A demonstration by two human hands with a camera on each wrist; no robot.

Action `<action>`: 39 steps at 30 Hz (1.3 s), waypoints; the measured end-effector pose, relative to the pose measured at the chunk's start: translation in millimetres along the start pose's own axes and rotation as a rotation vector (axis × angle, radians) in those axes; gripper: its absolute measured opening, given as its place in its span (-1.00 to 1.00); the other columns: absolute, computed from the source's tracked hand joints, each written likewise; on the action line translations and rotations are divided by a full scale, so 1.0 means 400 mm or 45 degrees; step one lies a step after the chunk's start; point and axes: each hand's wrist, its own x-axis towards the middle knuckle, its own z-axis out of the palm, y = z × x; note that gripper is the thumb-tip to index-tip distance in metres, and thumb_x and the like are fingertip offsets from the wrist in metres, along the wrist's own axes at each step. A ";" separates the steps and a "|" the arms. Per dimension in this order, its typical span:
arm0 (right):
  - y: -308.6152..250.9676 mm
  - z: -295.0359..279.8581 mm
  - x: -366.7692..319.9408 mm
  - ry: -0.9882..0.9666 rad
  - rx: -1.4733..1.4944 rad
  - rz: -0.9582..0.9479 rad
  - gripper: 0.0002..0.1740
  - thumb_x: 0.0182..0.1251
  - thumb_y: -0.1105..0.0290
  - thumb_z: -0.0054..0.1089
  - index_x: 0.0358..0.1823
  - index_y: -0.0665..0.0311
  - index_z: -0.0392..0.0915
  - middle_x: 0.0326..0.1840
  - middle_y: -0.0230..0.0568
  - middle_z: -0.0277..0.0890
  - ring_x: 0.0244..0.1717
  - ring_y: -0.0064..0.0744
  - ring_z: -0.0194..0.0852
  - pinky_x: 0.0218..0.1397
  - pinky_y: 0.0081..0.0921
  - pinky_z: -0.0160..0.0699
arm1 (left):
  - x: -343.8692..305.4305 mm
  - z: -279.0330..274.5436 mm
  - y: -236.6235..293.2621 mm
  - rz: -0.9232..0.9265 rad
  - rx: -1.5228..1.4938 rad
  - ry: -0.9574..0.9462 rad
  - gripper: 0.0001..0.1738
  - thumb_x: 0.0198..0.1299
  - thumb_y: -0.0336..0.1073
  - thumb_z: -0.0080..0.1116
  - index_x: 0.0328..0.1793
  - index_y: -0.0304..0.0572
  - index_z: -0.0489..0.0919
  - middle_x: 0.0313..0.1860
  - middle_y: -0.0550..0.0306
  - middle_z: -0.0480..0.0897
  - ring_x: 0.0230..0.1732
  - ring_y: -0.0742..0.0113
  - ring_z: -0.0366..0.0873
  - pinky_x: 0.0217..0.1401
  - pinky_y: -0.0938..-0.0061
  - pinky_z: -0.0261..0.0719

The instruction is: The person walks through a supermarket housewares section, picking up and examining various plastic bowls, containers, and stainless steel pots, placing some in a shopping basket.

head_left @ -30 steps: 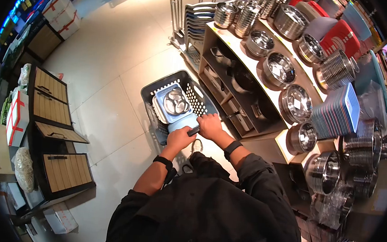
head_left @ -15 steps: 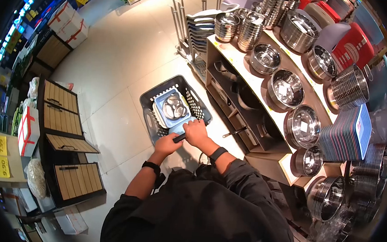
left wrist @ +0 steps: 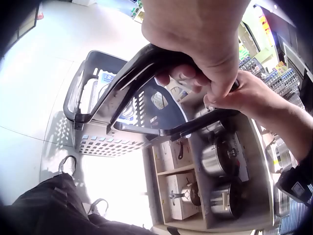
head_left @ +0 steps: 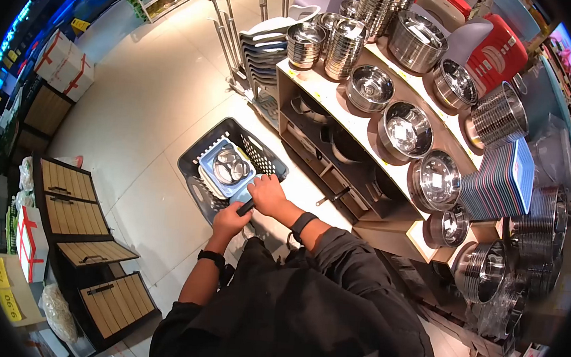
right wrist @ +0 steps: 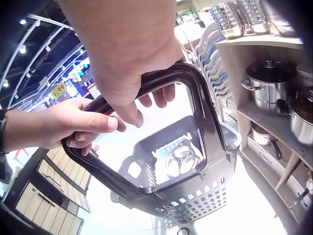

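My left hand point(head_left: 230, 220) and right hand point(head_left: 267, 196) both curl round the black pull handle point(head_left: 246, 207) of a dark grey shopping basket point(head_left: 258, 151). In the right wrist view the handle forms a tilted loop above the basket, with the fingers wrapped over its top bar. The left wrist view shows the two hands close together on that bar. Inside the basket lies a round steel divided plate point(head_left: 231, 166), on top of a blue rectangular tray point(head_left: 219, 149). A pale container edge shows beneath the tray.
On the right stands a wooden display shelf point(head_left: 382, 225) with steel bowls point(head_left: 407, 130) on top and lidded pots point(right wrist: 269, 85) below. Stacked stools point(head_left: 262, 52) stand at its far end. Wood-fronted cabinets point(head_left: 69, 198) line the left. Tiled floor point(head_left: 151, 101) runs between.
Both hands stay on the handle. The basket and hands now sit further left and slightly lower in the head view, and the shelf's far end and stools have also shifted left.
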 end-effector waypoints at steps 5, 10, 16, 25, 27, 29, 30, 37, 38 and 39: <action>0.027 -0.007 0.011 0.099 0.056 0.001 -0.80 -0.02 0.31 0.23 -0.32 0.15 0.55 -0.25 -0.19 0.48 -0.10 -0.15 0.42 0.00 -0.21 0.27 | 0.031 0.020 0.010 0.012 0.020 0.024 -0.58 0.04 0.14 0.22 -0.11 0.08 0.65 -0.37 -0.05 0.68 -0.22 -0.10 0.64 -0.15 0.14 0.56; -0.006 0.000 0.105 0.046 -0.028 0.131 -0.73 0.04 0.33 0.18 -0.18 0.17 0.52 -0.09 -0.11 0.45 0.11 -0.08 0.34 0.38 0.10 0.01 | 0.115 -0.066 -0.016 0.119 -0.013 -0.005 -0.58 0.06 0.12 0.22 -0.11 0.05 0.65 -0.36 -0.08 0.68 -0.22 -0.14 0.63 -0.16 0.11 0.56; -0.020 -0.013 0.120 0.408 -0.028 0.232 -0.44 0.03 0.42 0.19 0.16 0.22 0.37 0.29 0.06 0.24 0.38 0.02 0.11 0.39 0.09 0.02 | 0.198 -0.082 -0.047 0.186 -0.016 0.021 -0.57 0.06 0.12 0.22 -0.15 -0.03 0.64 -0.37 -0.13 0.67 -0.25 -0.17 0.62 -0.20 0.07 0.56; -0.005 0.005 -0.084 0.172 0.288 0.673 -0.21 0.11 0.32 0.27 0.39 0.20 0.16 0.44 0.15 0.07 0.37 0.08 0.16 0.26 -0.11 0.34 | 0.294 -0.166 -0.063 0.244 -0.012 0.020 -0.56 0.09 0.10 0.18 -0.26 -0.16 0.60 -0.40 -0.17 0.65 -0.28 -0.20 0.59 -0.24 0.08 0.52; -0.001 0.036 -0.153 0.069 0.339 0.815 -0.23 0.13 0.28 0.25 0.39 0.19 0.17 0.44 0.13 0.08 0.31 0.07 0.25 0.27 -0.11 0.36 | 0.318 -0.188 -0.072 0.203 -0.005 -0.014 -0.56 0.08 0.10 0.21 -0.24 -0.16 0.61 -0.42 -0.14 0.65 -0.32 -0.19 0.59 -0.28 0.09 0.51; -0.002 0.071 -0.281 -0.150 0.455 1.072 -0.28 0.16 0.26 0.22 0.36 0.20 0.19 0.41 0.11 0.13 0.30 0.07 0.27 0.26 -0.13 0.37 | 0.333 -0.220 -0.088 0.129 -0.081 -0.044 -0.55 0.07 0.10 0.22 -0.25 -0.16 0.61 -0.42 -0.14 0.65 -0.32 -0.19 0.59 -0.28 0.11 0.51; 0.001 0.094 -0.299 -0.091 0.442 1.059 -0.29 0.17 0.24 0.21 0.36 0.19 0.19 0.39 0.09 0.17 0.30 0.05 0.28 0.26 -0.13 0.37 | 0.333 -0.222 -0.072 0.169 0.013 0.013 -0.55 0.07 0.10 0.22 -0.28 -0.17 0.61 -0.42 -0.13 0.65 -0.32 -0.16 0.60 -0.27 0.13 0.50; -0.059 0.208 -0.585 -0.381 0.693 1.463 -0.28 0.21 0.12 0.14 0.38 0.18 0.18 0.33 0.06 0.26 0.27 0.07 0.33 0.27 -0.12 0.39 | 0.348 -0.304 -0.079 0.063 0.205 0.097 -0.53 0.08 0.13 0.20 -0.26 -0.17 0.61 -0.37 -0.11 0.67 -0.27 -0.14 0.61 -0.24 0.14 0.50; -0.076 0.223 -0.617 -0.477 0.782 1.524 -0.26 0.21 0.10 0.13 0.39 0.18 0.17 0.33 0.07 0.26 0.28 0.07 0.32 0.28 -0.12 0.38 | 0.354 -0.305 -0.087 0.055 0.237 0.114 -0.53 0.07 0.14 0.20 -0.24 -0.16 0.60 -0.37 -0.11 0.67 -0.26 -0.14 0.61 -0.23 0.12 0.51; -0.084 0.231 -0.639 -0.575 0.872 1.581 -0.25 0.20 0.08 0.12 0.40 0.18 0.16 0.34 0.08 0.27 0.29 0.07 0.31 0.30 -0.12 0.37 | 0.359 -0.309 -0.093 0.057 0.245 0.115 -0.53 0.07 0.14 0.20 -0.24 -0.16 0.60 -0.37 -0.11 0.67 -0.26 -0.14 0.61 -0.23 0.12 0.51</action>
